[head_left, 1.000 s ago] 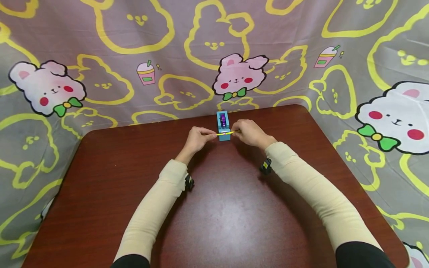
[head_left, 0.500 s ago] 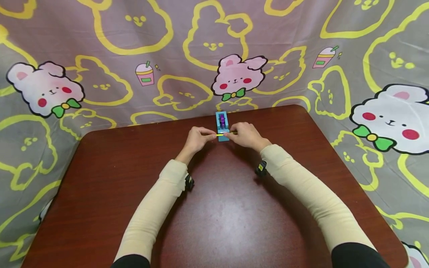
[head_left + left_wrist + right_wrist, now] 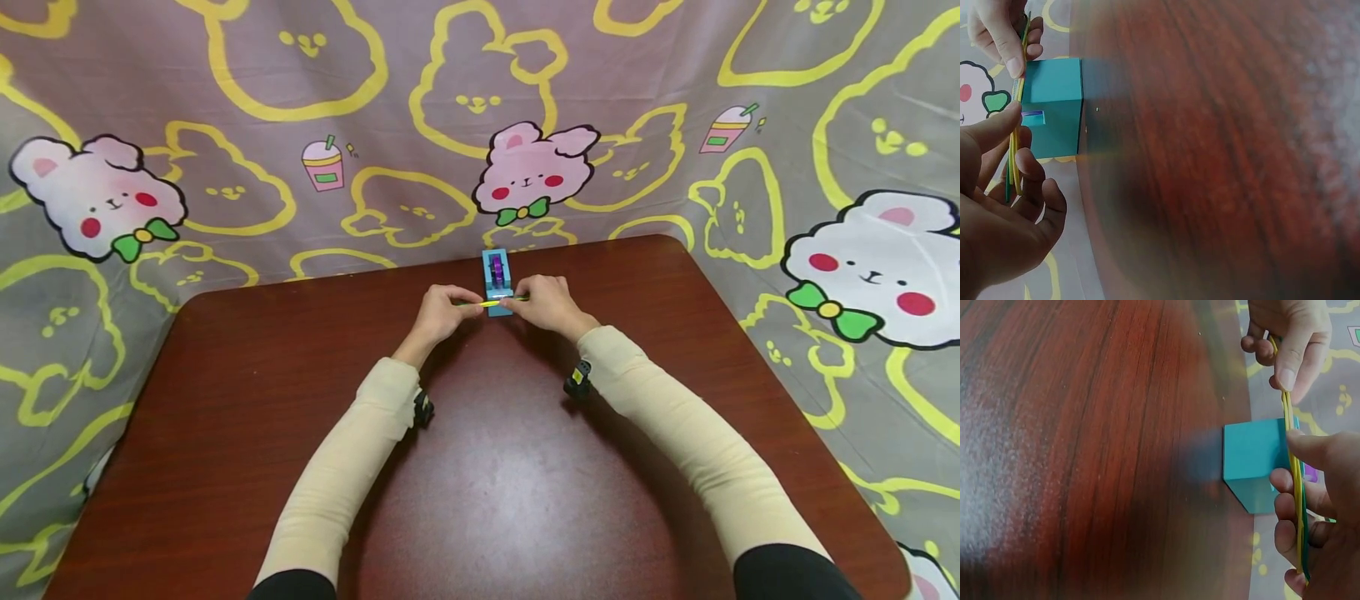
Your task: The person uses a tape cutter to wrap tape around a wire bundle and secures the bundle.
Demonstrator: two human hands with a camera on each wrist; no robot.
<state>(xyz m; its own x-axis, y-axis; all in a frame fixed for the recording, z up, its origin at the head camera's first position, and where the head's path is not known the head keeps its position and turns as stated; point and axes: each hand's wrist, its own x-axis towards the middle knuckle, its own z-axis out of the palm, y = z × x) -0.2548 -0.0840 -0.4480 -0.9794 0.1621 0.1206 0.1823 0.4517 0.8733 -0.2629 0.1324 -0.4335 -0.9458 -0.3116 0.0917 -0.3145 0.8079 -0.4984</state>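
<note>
A blue tape dispenser (image 3: 501,312) with a purple roll (image 3: 497,271) stands near the table's far edge. Across its front end runs a bundle of thin yellow and green strands (image 3: 1015,153); their exact kind is unclear. My left hand (image 3: 442,315) pinches the bundle between thumb and fingers, just left of the dispenser. On the other side, my right hand (image 3: 553,304) pinches it too, its thumb in front of the dispenser's end. Both hands are close together in the right wrist view, where the strands (image 3: 1297,487) lie along the right fingers. Fingers hide part of the bundle.
The dark red-brown table (image 3: 495,467) spreads out in front of the dispenser. Right behind its far edge hangs a cartoon-printed cloth (image 3: 420,158), which also covers both sides. Small black cameras (image 3: 577,380) are strapped at both wrists.
My right hand has slid left along the strands, from beside the dispenser to its front end, shortening the span between the hands. The left hand and dispenser have hardly moved.
</note>
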